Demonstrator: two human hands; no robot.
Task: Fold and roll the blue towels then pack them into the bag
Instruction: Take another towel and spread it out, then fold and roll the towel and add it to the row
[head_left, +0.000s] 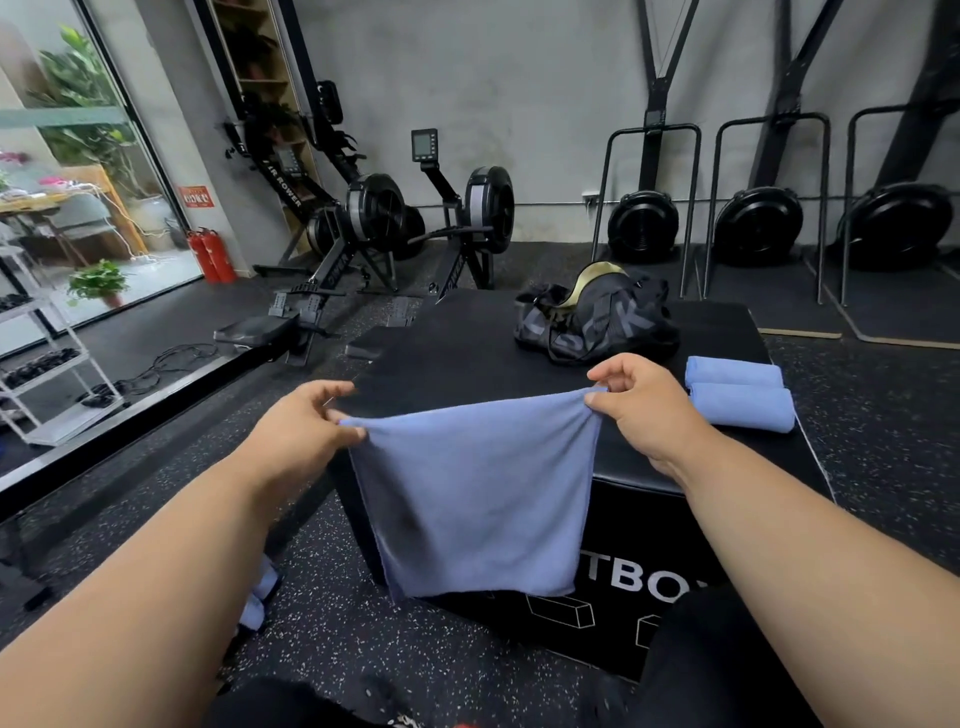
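— Hands in a gym: what is held, and how?

— Left hand (306, 421) and right hand (636, 402) each pinch a top corner of a blue towel (475, 499). The fingers (343, 389) of both are curled tight on the cloth, thumbs underneath, and the top edge is stretched nearly straight between them.

— Where does that towel hang?

— In front of the near edge of a black padded box (467, 343), the surface that carries the rest of the things. The cloth drops flat down over the box's front corner, its lower hem level with white lettering printed on the box's side.

— And the other towels?

— Two rolled blue towels (737, 392) lie side by side, touching, on the right part of the surface, just beyond the right hand. More blue cloth (257, 603) shows on the speckled floor under the left forearm; how it is folded cannot be told.

— The bag?

— A black bag (597, 317) sits toward the far side of the surface, its mouth gaping with a pale lining visible, well apart from the held towel and near the rolled pair.

— Anything behind?

— Rowing machines (374, 228) stand against a grey wall, two red fire extinguishers (210, 254) by a glass door at left, and a white rack (47, 364) beside it.
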